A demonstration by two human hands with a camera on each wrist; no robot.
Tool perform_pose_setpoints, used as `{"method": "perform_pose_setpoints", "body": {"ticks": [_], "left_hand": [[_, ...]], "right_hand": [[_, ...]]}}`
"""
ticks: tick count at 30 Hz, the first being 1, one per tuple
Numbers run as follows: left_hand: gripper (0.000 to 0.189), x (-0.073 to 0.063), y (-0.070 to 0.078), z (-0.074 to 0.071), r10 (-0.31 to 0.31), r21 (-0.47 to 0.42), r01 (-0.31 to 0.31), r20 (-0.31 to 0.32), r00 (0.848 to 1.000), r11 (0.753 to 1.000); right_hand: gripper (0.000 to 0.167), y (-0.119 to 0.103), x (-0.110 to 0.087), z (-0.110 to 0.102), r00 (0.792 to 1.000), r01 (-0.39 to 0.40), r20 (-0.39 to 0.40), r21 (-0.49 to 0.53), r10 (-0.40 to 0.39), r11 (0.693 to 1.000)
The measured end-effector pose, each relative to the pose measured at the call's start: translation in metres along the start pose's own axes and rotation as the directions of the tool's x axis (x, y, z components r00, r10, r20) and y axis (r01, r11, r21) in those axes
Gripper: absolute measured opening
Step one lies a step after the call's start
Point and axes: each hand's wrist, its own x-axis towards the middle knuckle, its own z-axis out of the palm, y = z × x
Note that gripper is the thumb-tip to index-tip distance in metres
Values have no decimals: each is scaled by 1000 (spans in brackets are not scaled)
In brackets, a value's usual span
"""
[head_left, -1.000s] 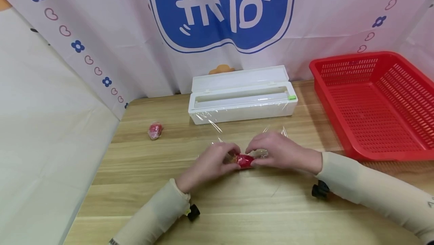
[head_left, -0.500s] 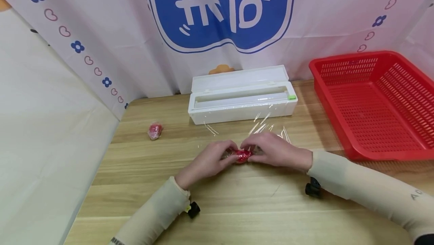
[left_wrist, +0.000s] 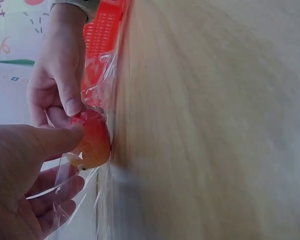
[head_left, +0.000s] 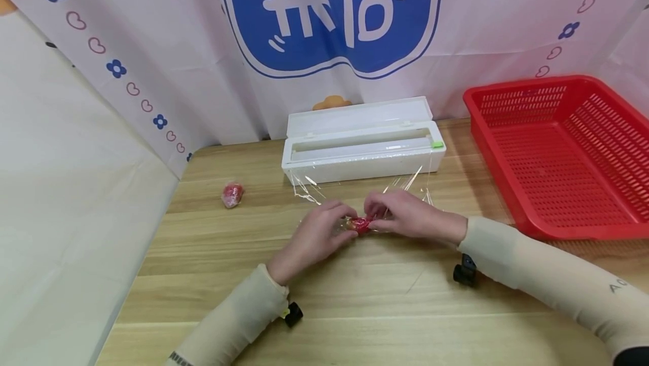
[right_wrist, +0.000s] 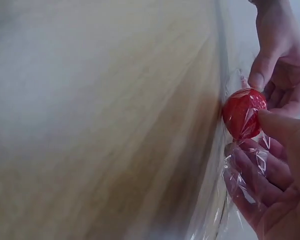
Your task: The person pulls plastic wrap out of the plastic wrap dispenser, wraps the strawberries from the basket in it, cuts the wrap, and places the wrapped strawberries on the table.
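Observation:
A small fruit [head_left: 359, 225], red on one side and yellow-orange on the other, lies in clear cling film [left_wrist: 102, 82] on the wooden table. My left hand [head_left: 319, 228] grips its left end, thumb on the near side and fingers curled beyond. From the other end my right hand [head_left: 408, 215] pinches fruit and film between thumb and fingers. In the right wrist view the red skin [right_wrist: 242, 112] shows through creased film, and loose film hangs over the right fingers. The film stretches from the hands back to a white cling film box [head_left: 365, 169] with its lid up.
A second red fruit [head_left: 232, 195], wrapped in film, sits at the table's left. To the right stands a red perforated basket [head_left: 499, 186]. A printed white curtain [head_left: 243, 96] hangs behind the table [head_left: 385, 309].
Both hands have shifted away from the person, toward the box, and slightly left, turning the fruit in the film. Its yellow-orange side shows again at the left end.

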Motion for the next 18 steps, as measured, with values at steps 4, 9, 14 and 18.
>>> {"method": "perform_pose_setpoints", "body": {"ticks": [4,9,14,18], "left_hand": [[23,4,-2,3,-34,-40,35,6,999,999],[19,7,-5,3,-53,-44,53,17,998,998],[21,9,-7,3,-99,-39,100,37,994,994],[23,11,-8,3,-120,-27,121,39,992,992]], "right_hand": [[15,1,0,0,998,48,-36,-81,-51,996],[15,-3,0,0,988,88,-112,-184,-110,979],[19,-4,4,1,987,76,-132,-150,-96,986],[16,-1,9,1,994,11,-110,-74,-19,997]]}}
